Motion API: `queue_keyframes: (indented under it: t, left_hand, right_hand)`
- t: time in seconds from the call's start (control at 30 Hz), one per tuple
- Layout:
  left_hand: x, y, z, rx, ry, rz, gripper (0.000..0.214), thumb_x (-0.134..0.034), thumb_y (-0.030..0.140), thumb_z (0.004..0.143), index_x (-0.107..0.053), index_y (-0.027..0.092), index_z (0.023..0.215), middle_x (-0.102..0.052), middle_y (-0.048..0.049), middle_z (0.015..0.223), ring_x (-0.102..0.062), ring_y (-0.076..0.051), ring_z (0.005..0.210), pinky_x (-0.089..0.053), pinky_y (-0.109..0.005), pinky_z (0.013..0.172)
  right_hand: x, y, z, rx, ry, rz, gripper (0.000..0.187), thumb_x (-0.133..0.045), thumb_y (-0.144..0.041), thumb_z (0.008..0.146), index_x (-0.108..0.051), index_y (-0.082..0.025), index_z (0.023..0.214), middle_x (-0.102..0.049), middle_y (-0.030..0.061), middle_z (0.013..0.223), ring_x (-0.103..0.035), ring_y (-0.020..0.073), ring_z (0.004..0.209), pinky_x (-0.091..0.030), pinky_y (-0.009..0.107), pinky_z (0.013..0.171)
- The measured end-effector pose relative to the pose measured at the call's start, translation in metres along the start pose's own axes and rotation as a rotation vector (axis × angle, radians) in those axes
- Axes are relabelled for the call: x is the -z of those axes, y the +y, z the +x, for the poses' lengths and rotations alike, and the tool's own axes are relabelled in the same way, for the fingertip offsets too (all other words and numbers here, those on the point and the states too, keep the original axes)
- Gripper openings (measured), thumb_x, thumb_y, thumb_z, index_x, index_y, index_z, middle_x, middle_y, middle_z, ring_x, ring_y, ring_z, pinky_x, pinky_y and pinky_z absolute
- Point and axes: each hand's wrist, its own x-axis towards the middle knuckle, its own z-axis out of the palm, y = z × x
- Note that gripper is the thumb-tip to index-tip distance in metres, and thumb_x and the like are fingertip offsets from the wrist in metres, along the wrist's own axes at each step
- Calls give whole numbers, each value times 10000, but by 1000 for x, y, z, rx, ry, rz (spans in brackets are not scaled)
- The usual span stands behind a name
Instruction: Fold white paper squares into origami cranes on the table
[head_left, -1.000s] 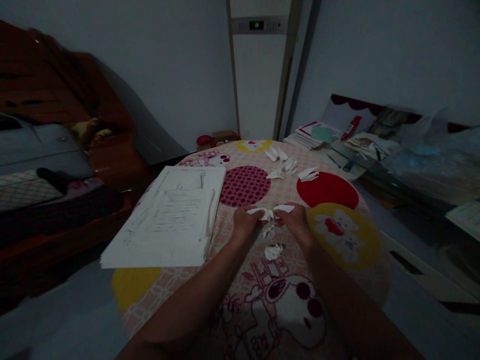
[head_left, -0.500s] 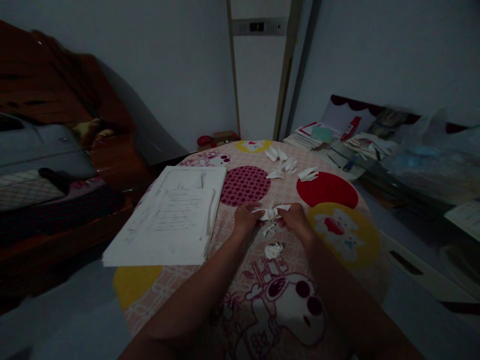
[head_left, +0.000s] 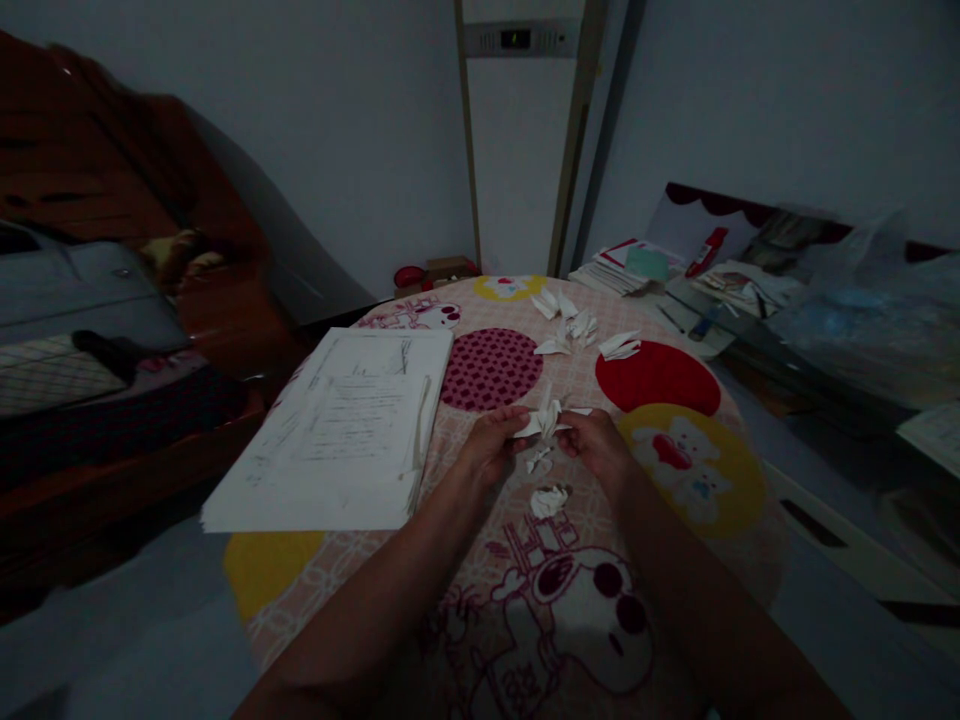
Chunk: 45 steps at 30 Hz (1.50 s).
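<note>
A folded white paper piece (head_left: 547, 418) with creased points in its middle is stretched between my two hands above the table. My left hand (head_left: 495, 440) pinches its left end, and my right hand (head_left: 596, 440) grips the right end; the fingertips are partly hidden. Just below the hands lies a small crumpled scrap of paper (head_left: 538, 460). Nearer to me is a larger crumpled paper ball (head_left: 549, 501). Beyond the hands, several folded paper pieces (head_left: 577, 328) are grouped together, with one folded paper piece (head_left: 620, 346) lying apart at the red circle.
A thick stack of printed sheets (head_left: 330, 430) lies on the left of the patterned tablecloth (head_left: 480, 530). To the right stands a side table holding papers (head_left: 611, 270), a red tube-like item (head_left: 706, 252) and plastic bags (head_left: 862, 310). A wooden bench (head_left: 217, 310) with bags is at left.
Both hands have lifted slightly, and the paper's middle now stands up in taller points. The view has shifted a little; the loose paper pieces lie as before.
</note>
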Motion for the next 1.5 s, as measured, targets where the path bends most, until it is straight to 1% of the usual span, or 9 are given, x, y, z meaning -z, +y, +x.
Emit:
queue_keyframes:
  t: [0.1,0.27,0.43,0.6,0.67,0.83,1.0,1.2,1.5]
  left_hand:
    - [0,-1,1,-12,12,-9,201,-824,93,576,-711,87,741,-710,-69,721,-622,-109,608,-479,-189,534]
    - [-1,-2,6,-132,104,114,189,-807,125,568,-671,97,695,-668,-32,604,-531,-78,451,-392,-185,419]
    - [-2,-5,10,-217,190,316,221,-784,126,578,-636,117,741,-646,-8,550,-530,-101,386,-392,-203,380]
    - [-3,-7,10,-231,211,407,208,-773,109,599,-628,119,748,-630,5,535,-523,-107,356,-408,-210,369]
    - [-3,-5,9,-197,198,374,195,-771,110,610,-635,114,750,-641,-8,545,-542,-115,375,-437,-220,387]
    - [-2,-1,7,-139,131,293,124,-732,98,655,-696,81,772,-694,-70,621,-593,-126,451,-490,-235,451]
    - [-3,2,5,-105,131,226,116,-718,55,660,-711,78,773,-704,-72,639,-612,-126,491,-498,-215,455]
    - [-2,4,2,-102,120,135,101,-757,54,675,-713,99,754,-723,-67,706,-632,-112,552,-511,-185,478]
    - [-3,2,0,-38,23,-98,156,-716,8,714,-720,103,838,-743,-65,820,-674,-117,639,-539,-178,536]
  right_hand:
    - [1,0,0,-6,21,-8,155,-716,-250,547,-585,-170,526,-561,-6,429,-441,79,368,-253,204,342]
    - [6,2,3,172,136,-298,140,-681,-288,629,-647,-157,594,-526,-33,408,-412,91,341,-251,220,341]
    - [12,7,13,289,170,-561,168,-693,-307,655,-699,-147,604,-621,11,498,-539,133,435,-349,228,414]
    - [10,5,16,382,173,-717,64,-692,-207,626,-725,-167,589,-700,56,593,-665,194,628,-395,219,489]
    - [10,3,14,339,158,-649,66,-708,-179,597,-691,-173,533,-666,36,529,-643,177,574,-372,207,459]
    - [13,-1,11,123,91,-398,169,-722,-251,653,-642,-166,531,-553,-18,384,-425,88,297,-265,191,309]
    - [18,-2,9,49,35,-231,228,-724,-325,700,-621,-151,593,-616,16,471,-461,89,329,-300,194,301]
    - [16,-2,8,-87,-36,78,249,-773,-319,692,-583,-165,645,-602,-14,496,-460,81,368,-320,207,360]
    - [10,-4,4,-136,-41,169,337,-802,-392,710,-527,-200,684,-544,-55,486,-428,76,381,-277,215,379]
